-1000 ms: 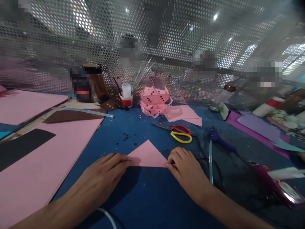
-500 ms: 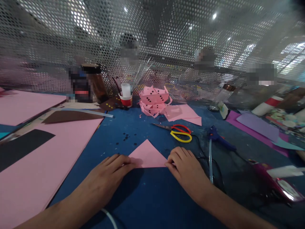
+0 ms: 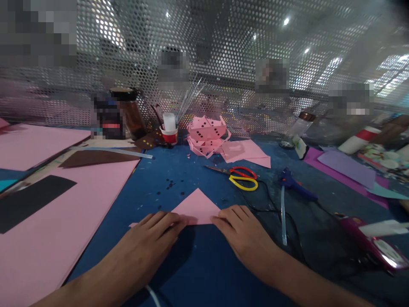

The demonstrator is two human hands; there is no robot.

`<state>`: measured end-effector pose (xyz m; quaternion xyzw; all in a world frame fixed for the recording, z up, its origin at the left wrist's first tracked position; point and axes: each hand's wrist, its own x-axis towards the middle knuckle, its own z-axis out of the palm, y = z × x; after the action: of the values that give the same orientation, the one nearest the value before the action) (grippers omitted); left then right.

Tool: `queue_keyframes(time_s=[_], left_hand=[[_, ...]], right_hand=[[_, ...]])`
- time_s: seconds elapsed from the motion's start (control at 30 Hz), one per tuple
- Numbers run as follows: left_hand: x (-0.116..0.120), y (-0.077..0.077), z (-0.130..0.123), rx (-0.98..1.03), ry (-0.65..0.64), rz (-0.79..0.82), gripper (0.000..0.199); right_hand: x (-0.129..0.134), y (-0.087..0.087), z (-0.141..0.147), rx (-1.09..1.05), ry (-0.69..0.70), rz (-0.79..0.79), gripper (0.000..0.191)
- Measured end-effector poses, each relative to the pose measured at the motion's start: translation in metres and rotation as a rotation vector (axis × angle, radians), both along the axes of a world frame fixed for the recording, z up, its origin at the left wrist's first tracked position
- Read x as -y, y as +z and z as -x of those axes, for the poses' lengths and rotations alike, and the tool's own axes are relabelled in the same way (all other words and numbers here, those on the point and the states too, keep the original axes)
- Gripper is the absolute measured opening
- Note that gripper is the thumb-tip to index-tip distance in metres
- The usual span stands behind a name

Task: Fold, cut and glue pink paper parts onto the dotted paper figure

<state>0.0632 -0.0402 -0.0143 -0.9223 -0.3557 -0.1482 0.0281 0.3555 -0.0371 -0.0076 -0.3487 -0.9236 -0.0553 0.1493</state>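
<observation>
A pink sheet of paper [image 3: 197, 207], folded into a triangle, lies on the blue table in front of me with its point facing away. My left hand [image 3: 159, 232] pinches its near edge on the left, fingers closed, and a small pink tip sticks out beyond the knuckles. On the other side my right hand [image 3: 238, 226] is closed on the same edge, thumb below and fingers curled over. Just past the paper lie scissors [image 3: 243, 178] with one red and one yellow handle loop. Small black paper bits [image 3: 171, 184] are scattered to the left.
Large pink sheets [image 3: 96, 221] cover the left side, with a black strip [image 3: 35, 200] on top. A pink paper construction [image 3: 207, 134] stands at the back beside a red-white cup [image 3: 169, 135]. To the right lie a blue glue gun [image 3: 297, 185], its cord and purple paper [image 3: 347, 168].
Both hands have slid inward along the near edge of the folded paper and are closer together. A pink tip now shows left of my left hand.
</observation>
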Motion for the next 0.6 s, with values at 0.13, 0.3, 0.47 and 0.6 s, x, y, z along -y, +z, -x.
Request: queue_keyframes(time_s=[0.13,0.3,0.47,0.6], left_hand=[[0.004,-0.002,-0.003,0.001,0.033,-0.023,0.033],[0.009,-0.002,-0.006,0.032,0.08,0.08,0.04],[0.01,0.001,-0.008,0.025,0.089,0.136,0.045],[0.011,0.003,-0.011,0.01,0.101,0.162,0.044]], right_hand=[[0.0,0.0,0.002,0.027,0.006,0.037,0.035],[0.003,0.004,0.004,0.094,0.013,0.047,0.035],[0.007,0.01,0.007,0.071,-0.039,0.109,0.032],[0.008,0.012,0.009,0.091,-0.035,0.111,0.038]])
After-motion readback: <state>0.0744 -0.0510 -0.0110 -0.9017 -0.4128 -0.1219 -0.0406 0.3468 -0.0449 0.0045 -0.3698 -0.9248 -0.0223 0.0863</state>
